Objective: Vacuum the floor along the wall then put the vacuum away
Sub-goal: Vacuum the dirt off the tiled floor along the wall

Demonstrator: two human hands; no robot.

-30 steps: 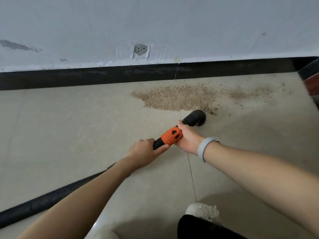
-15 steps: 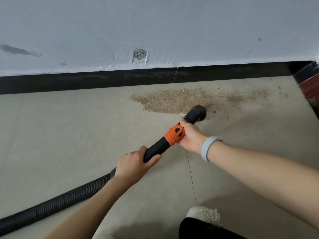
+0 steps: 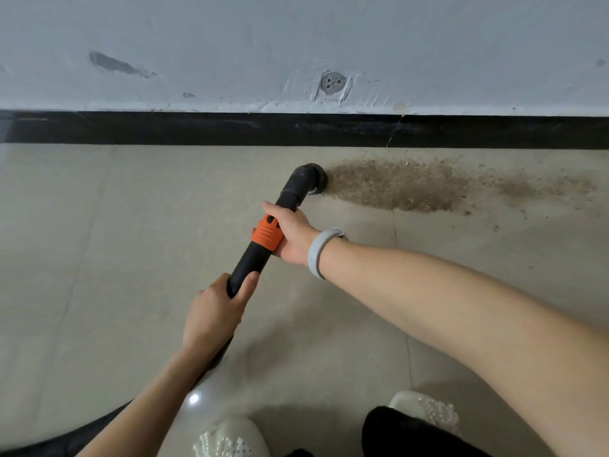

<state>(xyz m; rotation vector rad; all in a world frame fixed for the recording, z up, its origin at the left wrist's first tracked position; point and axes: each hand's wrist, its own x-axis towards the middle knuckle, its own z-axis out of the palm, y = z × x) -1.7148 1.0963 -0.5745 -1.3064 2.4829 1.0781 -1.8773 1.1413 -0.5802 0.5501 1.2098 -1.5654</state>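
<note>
Nozzle moved to pile's left edge, mid-frame; both hands, L & R, wrapped round wand. Sweep starting, most debris left.

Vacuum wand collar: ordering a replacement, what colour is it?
Orange collar, on a black wand; head view.

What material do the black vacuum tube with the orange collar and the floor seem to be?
Black vacuum tube with orange collar: probably hard plastic, matte black, the collar ribbed. Beige floor: seemingly ceramic tile, glossy, as it mirrors a light spot and shows thin joint lines.
</note>
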